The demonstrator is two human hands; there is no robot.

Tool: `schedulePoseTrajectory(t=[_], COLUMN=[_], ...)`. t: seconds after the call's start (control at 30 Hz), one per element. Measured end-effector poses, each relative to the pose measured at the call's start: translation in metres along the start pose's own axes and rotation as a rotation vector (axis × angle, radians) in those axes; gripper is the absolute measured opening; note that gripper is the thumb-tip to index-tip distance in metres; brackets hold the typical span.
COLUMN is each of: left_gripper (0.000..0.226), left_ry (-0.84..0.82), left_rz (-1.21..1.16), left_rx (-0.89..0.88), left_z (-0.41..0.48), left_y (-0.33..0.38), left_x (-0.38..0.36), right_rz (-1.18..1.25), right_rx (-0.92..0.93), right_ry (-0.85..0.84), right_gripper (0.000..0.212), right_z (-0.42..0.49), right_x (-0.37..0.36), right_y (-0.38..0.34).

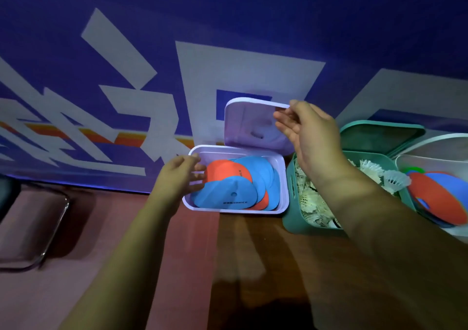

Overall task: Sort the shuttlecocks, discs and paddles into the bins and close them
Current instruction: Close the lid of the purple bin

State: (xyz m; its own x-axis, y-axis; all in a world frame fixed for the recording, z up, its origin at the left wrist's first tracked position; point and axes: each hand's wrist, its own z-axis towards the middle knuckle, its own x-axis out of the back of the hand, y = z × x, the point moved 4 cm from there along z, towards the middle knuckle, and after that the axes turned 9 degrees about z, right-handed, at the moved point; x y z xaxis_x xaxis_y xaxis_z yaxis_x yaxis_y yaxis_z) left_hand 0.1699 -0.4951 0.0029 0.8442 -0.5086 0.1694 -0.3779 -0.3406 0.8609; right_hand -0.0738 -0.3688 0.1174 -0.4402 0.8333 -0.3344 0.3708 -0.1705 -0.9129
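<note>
A lilac bin on the wooden table holds several blue and orange discs. Its hinged lid stands raised behind it. My right hand pinches the lid's top right corner. My left hand rests on the bin's left rim, fingers straight and touching the discs. To the right, a green bin is full of white shuttlecocks, its lid open behind. A clear bin at the far right holds red and blue paddle-like pieces.
The bins stand in a row against a blue wall with pale lettering. A chair seat with a metal frame is at the lower left, beside the table. One shuttlecock lies on the edge between the green and clear bins.
</note>
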Motion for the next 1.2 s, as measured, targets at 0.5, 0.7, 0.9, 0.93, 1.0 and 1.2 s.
schedulePoseTrajectory(t=[0.5,0.7,0.9,0.93,1.0,1.2], left_gripper=[0.018,0.042,0.029,0.028,0.033,0.034], left_ry=[-0.152,-0.136,-0.001,0.01,0.007,-0.086], left_rz=[-0.796,-0.898,-0.555,-0.467,-0.313,-0.093], left_rx=[0.217,0.237,0.416,0.444,0.48,0.582], left_z=[0.016,-0.002,-0.027,-0.031,-0.037,-0.036], left_y=[0.02,-0.012,-0.063,-0.071,-0.085,-0.106], left_x=[-0.038,-0.016,-0.007,-0.008,-0.013,-0.028], right_rz=[0.198,0.012,-0.788,-0.873,-1.001,-1.424], right_rx=[-0.012,-0.074,-0.118,-0.125,-0.117,-0.151], right_ry=[-0.026,-0.107,-0.103,-0.114,-0.136,-0.25], right_gripper=[0.051,0.022,0.046,0.05,0.055,0.054], right_z=[-0.034,-0.021,0.009,0.011,0.013,0.011], right_x=[0.036,0.049,0.06,0.059,0.054,0.055], right_y=[-0.019,0.019,0.075,0.081,0.091,0.115])
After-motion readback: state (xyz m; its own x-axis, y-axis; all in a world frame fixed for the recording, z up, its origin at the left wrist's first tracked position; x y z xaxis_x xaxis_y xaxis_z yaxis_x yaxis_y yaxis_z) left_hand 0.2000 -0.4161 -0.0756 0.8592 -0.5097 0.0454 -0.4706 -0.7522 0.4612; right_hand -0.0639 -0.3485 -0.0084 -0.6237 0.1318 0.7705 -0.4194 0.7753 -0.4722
